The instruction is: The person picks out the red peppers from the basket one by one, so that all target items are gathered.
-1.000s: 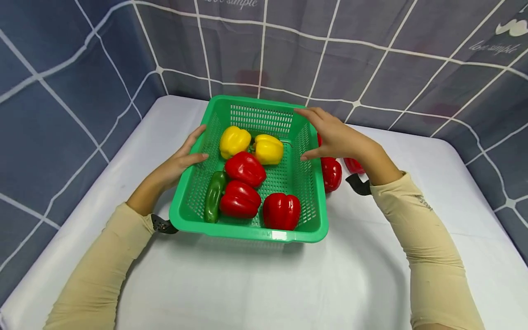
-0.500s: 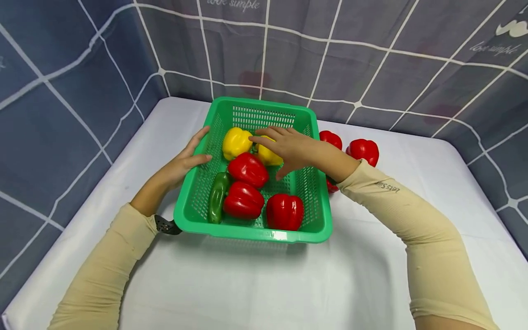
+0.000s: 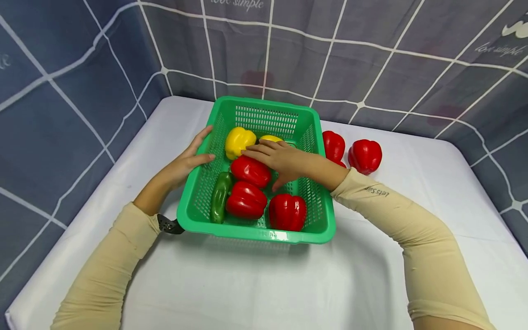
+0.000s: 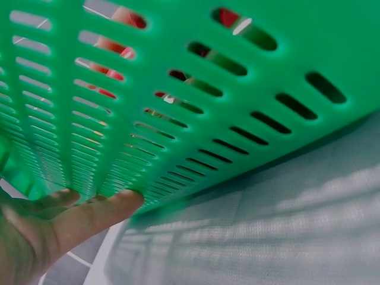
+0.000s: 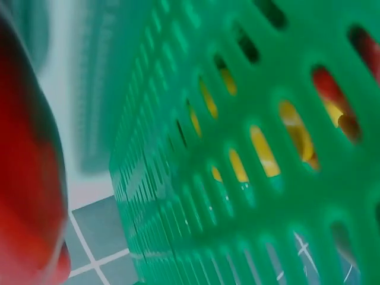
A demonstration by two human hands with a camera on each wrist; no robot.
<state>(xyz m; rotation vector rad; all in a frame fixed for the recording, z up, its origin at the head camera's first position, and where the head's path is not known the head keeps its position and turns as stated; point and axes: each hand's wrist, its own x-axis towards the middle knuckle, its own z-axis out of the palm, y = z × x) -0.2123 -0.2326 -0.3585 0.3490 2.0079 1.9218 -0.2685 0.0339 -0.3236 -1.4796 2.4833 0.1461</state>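
A green perforated plastic basket (image 3: 255, 235) stands on the white-covered table. Along its left side, my left hand (image 3: 187, 160) rests with fingers and thumb extended; the left wrist view shows the thumb (image 4: 98, 217) against the slotted outer wall. Reaching over the right rim, my right hand (image 3: 284, 158) is inside the basket, fingers spread at the upper edge of a red bell pepper (image 3: 251, 173) and covering much of a yellow bell pepper (image 3: 271, 138). Another yellow bell pepper (image 3: 239, 143), two more red ones and a green cucumber-like vegetable (image 3: 220, 197) lie nearby in the basket.
Outside the basket's right wall sit several red bell peppers, one (image 3: 365, 156) a little apart. A red pepper (image 5: 27, 172) fills the left of the right wrist view, beside the slotted wall. A grey checked curtain (image 3: 305, 50) hangs behind the table.
My right hand has moved left from the basket's right rim and lowered onto the peppers, uncovering the red peppers outside. The left hand stays at the left side.
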